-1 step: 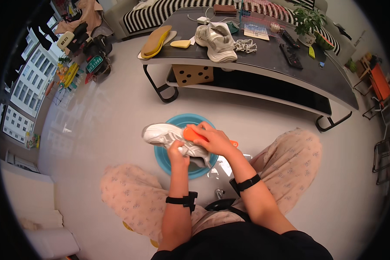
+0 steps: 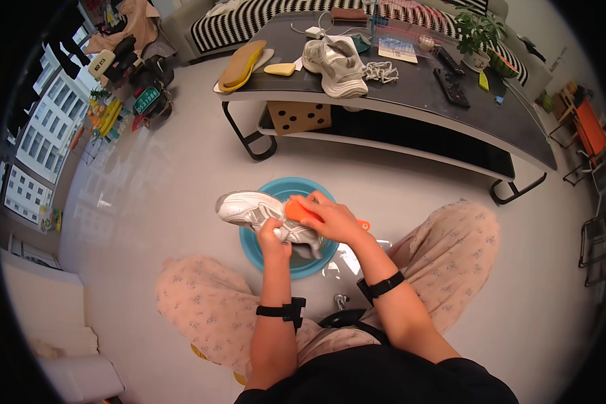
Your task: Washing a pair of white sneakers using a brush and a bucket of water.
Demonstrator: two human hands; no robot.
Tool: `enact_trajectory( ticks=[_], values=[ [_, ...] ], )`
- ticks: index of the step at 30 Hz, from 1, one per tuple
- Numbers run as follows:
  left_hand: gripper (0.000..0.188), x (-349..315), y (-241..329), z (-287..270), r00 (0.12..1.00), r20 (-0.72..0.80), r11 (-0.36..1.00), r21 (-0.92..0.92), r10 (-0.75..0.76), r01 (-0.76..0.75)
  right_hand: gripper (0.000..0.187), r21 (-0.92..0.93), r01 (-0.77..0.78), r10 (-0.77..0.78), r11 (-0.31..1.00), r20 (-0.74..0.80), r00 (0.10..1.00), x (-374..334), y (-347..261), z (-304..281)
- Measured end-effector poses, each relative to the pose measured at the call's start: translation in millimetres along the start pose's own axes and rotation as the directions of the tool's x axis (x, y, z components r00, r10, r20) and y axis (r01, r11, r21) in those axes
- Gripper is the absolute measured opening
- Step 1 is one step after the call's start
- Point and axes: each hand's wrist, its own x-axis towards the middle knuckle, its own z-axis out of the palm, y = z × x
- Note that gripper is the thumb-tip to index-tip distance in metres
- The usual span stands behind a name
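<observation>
Over a blue basin (image 2: 252, 250) on the floor, my left hand (image 2: 274, 239) grips a white and grey sneaker (image 2: 244, 207) by its side. The toe points left, and the heel end hangs above the basin. My right hand (image 2: 330, 217) is closed round an orange scrub brush (image 2: 301, 210), pressing it to the upper of the sneaker. The brush's handle end sticks out past the right hand, near the wrist; its bristles are hidden. What lies inside the basin is mostly covered by the shoe and hands.
Ahead stands a dark coffee table (image 2: 411, 87) with a second sneaker (image 2: 335, 67), white laces (image 2: 382, 71), yellow insoles (image 2: 242, 64), remotes (image 2: 451, 87) and a potted plant (image 2: 478, 37). My bent knees flank the basin. A scooter (image 2: 145, 84) is parked at the far left.
The sneaker has shifted slightly to the left, with my left hand moving along with it. My right hand and the brush stay nearly in the same place.
</observation>
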Motion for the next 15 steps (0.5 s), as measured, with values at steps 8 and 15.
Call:
enact_trajectory(
  ticks=[8, 15],
  values=[
    [0.025, -4, -8, 2, 0.997, -0.047, 0.995, 0.080, 0.061, -0.058, 0.049, -0.077, -0.011, 0.010, 0.997, -0.010, 1.000, 1, 4, 0],
    [0.025, 4, -5, 4, 0.999, -0.036, 0.999, -0.030, 0.025, -0.027, 0.048, 0.003, 0.015, -0.014, 1.000, -0.088, 0.996, 1, -2, 8]
  ],
)
